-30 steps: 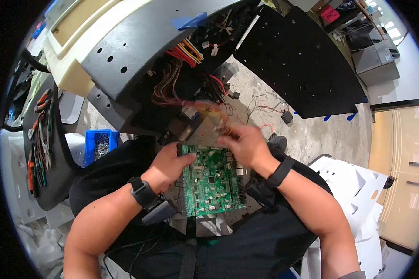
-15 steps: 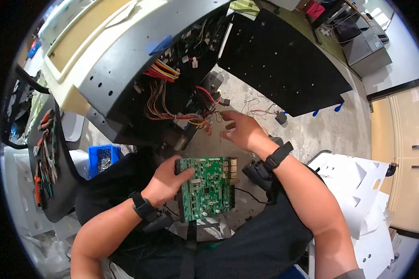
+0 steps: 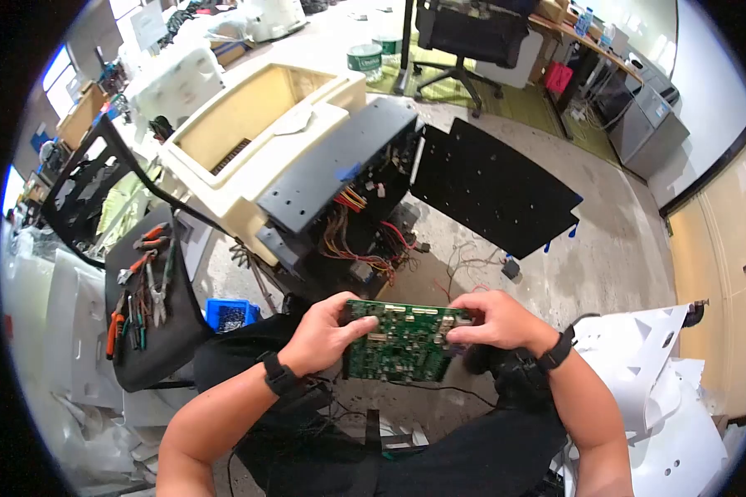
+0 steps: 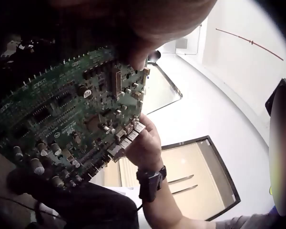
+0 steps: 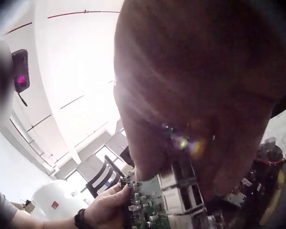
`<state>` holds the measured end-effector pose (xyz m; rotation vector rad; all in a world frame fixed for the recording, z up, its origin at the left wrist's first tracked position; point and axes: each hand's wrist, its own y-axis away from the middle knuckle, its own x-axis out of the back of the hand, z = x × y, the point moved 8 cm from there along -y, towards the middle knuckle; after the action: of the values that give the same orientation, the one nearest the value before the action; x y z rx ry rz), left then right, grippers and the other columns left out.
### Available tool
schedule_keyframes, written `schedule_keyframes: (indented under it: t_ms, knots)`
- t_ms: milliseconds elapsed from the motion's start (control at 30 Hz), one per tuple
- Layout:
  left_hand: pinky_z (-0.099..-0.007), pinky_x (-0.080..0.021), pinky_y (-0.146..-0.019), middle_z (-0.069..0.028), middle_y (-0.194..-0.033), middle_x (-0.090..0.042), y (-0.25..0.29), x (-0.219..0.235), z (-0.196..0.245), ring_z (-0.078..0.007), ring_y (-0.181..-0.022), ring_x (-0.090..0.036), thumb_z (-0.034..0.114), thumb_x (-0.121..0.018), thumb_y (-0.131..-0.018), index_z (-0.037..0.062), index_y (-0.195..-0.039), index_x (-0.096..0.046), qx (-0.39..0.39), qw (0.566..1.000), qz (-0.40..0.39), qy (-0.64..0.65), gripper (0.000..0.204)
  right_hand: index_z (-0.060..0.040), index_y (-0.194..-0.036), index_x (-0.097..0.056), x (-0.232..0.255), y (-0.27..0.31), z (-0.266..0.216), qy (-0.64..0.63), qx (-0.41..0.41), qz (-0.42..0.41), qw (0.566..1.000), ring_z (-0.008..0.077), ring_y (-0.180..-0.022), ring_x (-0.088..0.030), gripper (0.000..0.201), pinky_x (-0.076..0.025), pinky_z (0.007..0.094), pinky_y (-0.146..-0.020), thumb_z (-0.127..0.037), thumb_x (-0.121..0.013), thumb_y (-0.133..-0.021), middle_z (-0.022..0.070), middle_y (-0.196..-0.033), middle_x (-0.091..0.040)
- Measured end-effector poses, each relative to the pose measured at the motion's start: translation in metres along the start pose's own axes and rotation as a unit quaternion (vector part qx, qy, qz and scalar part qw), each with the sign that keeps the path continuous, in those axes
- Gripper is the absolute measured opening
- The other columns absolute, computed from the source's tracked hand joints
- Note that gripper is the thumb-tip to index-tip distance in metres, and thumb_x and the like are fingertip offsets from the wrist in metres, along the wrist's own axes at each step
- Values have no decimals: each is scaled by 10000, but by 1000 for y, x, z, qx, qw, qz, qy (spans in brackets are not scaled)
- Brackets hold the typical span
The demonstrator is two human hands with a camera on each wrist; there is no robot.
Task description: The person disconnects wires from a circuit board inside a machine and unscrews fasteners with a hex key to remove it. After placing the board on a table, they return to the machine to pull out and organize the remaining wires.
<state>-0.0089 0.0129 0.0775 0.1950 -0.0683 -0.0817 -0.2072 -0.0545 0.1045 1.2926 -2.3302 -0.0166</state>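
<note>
A green circuit board (image 3: 402, 344) is held up in front of the body, its component side toward the head camera. My left hand (image 3: 323, 333) grips its left edge, thumb over the face and the other fingers behind. At the opposite edge my right hand (image 3: 501, 321) pinches the board beside its metal port sockets (image 3: 449, 325). Those sockets (image 5: 181, 193) show large in the right wrist view, close under the right hand. In the left wrist view, capacitors (image 4: 37, 165) stand up from the board's face. Fingers behind the board are hidden.
Beyond the board stands an open dark metal cabinet (image 3: 331, 170) with loose wiring (image 3: 340, 236) hanging out and a black panel (image 3: 493, 186) swung right. Pliers (image 3: 153, 286) lie on a chair seat at left, near a blue bin (image 3: 230, 315). White panels (image 3: 638, 364) lie at right.
My right hand has come back from the cabinet wiring and now holds the board's right edge. The board is raised and tilted in both hands. The head view has lifted, showing more of the room.
</note>
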Motion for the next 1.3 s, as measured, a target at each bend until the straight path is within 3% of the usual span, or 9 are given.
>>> schedule_keyframes:
  t_ms: [167, 233, 433, 833, 1033, 1067, 1200, 1233, 1300]
  knots:
    - [-239, -457, -759, -41, -967, -593, 18, -8, 38, -73, -866, -546, 126, -630, -855, -14, -1089, -478, -22, 991, -22, 127, 312, -6, -976, -617, 15, 21, -16, -46, -8, 44, 998, 57, -650, -532, 288, -435, 224, -579, -206, -683, -780, 1, -787, -613]
    - [-237, -444, -808, -66, -1032, -594, 31, 1, 36, -99, -916, -552, 174, -640, -853, -21, -1180, -438, -1, 996, -28, 81, 431, 2, -952, -616, 22, 26, -18, -207, -8, 80, 975, 61, -672, -546, 239, -444, 220, -587, -174, -665, -798, -1, -797, -609]
    - [-312, -524, -790, -114, -1060, -605, 86, 8, 54, -193, -916, -626, 125, -586, -883, -11, -1179, -464, 20, 978, -101, 181, 347, 29, -1019, -595, 26, 21, -38, -356, 31, 116, 927, 106, -745, -606, 227, -504, 245, -663, -109, -599, -838, 50, -883, -642]
    - [-347, -492, -884, -150, -1113, -581, 150, 30, 68, -221, -971, -605, 109, -574, -888, -42, -1199, -434, -84, 948, 10, 307, 373, 37, -975, -579, -24, -17, -123, -397, 59, 81, 912, 161, -724, -639, 221, -548, 312, -684, -153, -498, -897, 92, -872, -646]
    - [-274, -485, -686, -67, -911, -608, 183, 40, 87, -126, -797, -576, 185, -647, -844, 9, -1064, -485, -88, 972, 151, 158, 325, 6, -963, -595, -58, -27, -158, -335, 95, 42, 937, 103, -758, -551, 262, -437, 256, -680, -211, -457, -911, 25, -858, -606]
    - [-257, -469, -654, -51, -873, -598, 188, 41, 90, -104, -764, -558, 197, -650, -842, 14, -1031, -486, -111, 961, 168, 189, 310, -2, -951, -576, -68, -24, -174, -363, 110, 77, 922, 89, -716, -566, 205, -470, 228, -614, -175, -479, -900, 25, -834, -603]
    - [-215, -431, -620, -18, -872, -585, 228, 51, 111, -47, -740, -515, 149, -619, -855, 11, -1067, -487, -179, 927, 201, 260, 286, 14, -1051, -529, -94, -26, -193, -393, 116, 75, 909, 141, -859, -594, 316, -484, 292, -758, -273, -456, -939, 65, -944, -598]
    - [-210, -425, -624, -12, -886, -586, 237, 54, 114, -38, -744, -508, 124, -607, -859, 7, -1097, -484, -200, 915, 196, 292, 293, -8, -1086, -544, -99, -26, -197, -456, 53, 34, 888, 93, -642, -518, 207, -409, 206, -548, -98, -524, -900, 30, -823, -581]
    - [-204, -419, -646, -8, -936, -592, 258, 52, 121, -35, -768, -508, 86, -587, -863, 0, -1165, -465, -204, 906, 229, 291, 337, 16, -1119, -548, -101, -38, -199, -413, 106, -42, 904, 98, -671, -557, 251, -431, 215, -559, -135, -502, -923, 53, -897, -620]
